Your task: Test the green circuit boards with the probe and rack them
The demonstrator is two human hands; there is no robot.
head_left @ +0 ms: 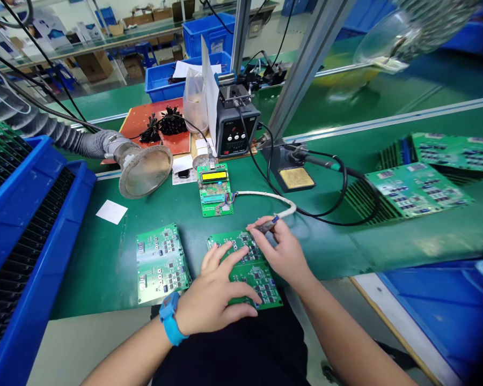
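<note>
- While I sit at it, the long bench with its smooth green mat (88,268) runs ahead of me, with a black digital soldering station (238,128) and a flared grey fume-extractor hood (145,171) beyond
- A blue plastic rack (28,214) at my left holds green circuit boards at its far end; more green boards (416,190) sit in dark slotted racks at my right
- A loose green double-panel board (163,262) lies flat beside my hands; a green tester board with a yellow LCD (215,187) sits ahead, trailing a thick white cable (265,195)
- My left hand (213,292), fingers spread, presses a third green double-panel board (257,279) flat on the mat, directly before me
- My right hand (279,252) pinches a slim dark probe (265,227) between thumb and fingers, its tip at that board's far edge
</note>
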